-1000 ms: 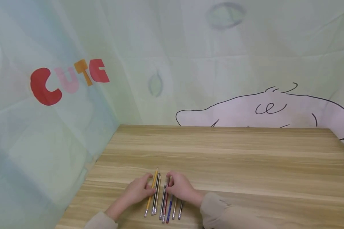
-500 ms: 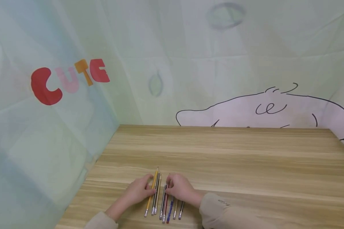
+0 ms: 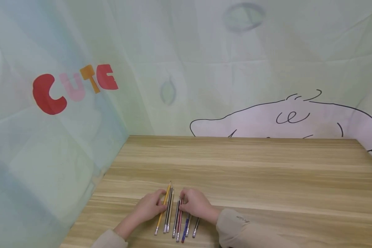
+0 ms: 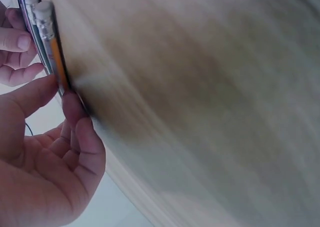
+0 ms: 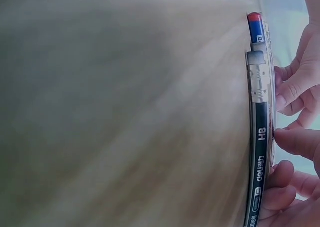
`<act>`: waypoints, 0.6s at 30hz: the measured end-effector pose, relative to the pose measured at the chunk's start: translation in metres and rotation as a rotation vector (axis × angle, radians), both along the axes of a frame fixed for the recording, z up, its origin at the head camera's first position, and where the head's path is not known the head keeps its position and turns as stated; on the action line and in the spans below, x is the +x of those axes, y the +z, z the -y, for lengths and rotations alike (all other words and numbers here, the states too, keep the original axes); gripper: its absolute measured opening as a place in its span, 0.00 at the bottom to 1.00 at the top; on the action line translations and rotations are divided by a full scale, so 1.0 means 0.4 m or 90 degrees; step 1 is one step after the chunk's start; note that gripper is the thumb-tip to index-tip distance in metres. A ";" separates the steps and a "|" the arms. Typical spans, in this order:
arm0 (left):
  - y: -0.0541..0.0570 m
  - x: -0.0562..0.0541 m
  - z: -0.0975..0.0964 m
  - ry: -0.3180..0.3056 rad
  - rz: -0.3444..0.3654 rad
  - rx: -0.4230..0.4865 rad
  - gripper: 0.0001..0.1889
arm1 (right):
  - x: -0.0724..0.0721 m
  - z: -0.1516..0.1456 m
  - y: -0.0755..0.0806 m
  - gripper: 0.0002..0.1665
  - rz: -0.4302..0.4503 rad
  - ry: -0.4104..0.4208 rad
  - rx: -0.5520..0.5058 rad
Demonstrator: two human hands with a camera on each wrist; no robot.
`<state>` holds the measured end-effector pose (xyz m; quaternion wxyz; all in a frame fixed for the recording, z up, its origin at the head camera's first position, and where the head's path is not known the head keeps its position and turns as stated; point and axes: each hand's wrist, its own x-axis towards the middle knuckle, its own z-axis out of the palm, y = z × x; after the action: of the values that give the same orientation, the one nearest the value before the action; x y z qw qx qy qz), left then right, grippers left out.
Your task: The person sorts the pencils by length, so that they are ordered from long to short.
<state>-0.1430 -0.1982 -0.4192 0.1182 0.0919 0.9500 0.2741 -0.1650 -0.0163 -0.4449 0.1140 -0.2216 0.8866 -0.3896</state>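
Note:
Several pencils lie side by side on the table, their eraser ends toward the person. My left hand (image 3: 149,206) is at the left of the row, thumb and forefinger pinching a yellow pencil (image 3: 162,215); the left wrist view shows that yellow pencil (image 4: 58,62) between the fingertips. Beside it are two striped pencils (image 3: 170,213). My right hand (image 3: 196,202) bends over the right half, thumb and forefinger at a dark red pencil (image 3: 179,224). Under its palm lie a blue pencil (image 3: 184,230) and a black HB pencil (image 5: 260,137), partly hidden.
The wood-grain table (image 3: 251,172) stretches back to a printed cloth wall (image 3: 179,51). Another cloth wall (image 3: 43,148) with the letters CUTE borders the left edge.
The yellow pencil's eraser end has shifted slightly left. On the right, the blue pencil's eraser end has edged right and a light pencil has moved left against it. The hands barely moved.

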 end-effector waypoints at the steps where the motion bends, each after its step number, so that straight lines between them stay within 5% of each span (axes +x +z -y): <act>1: 0.001 0.000 -0.001 0.000 0.002 0.000 0.26 | 0.000 0.000 0.000 0.13 0.000 0.001 0.000; 18: 0.008 0.001 -0.006 -0.002 -0.002 -0.009 0.26 | -0.004 -0.001 -0.003 0.07 -0.036 -0.006 0.044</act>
<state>-0.1426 -0.1956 -0.4161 0.1178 0.0929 0.9518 0.2674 -0.1667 -0.0158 -0.4460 0.0950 -0.2244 0.9033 -0.3531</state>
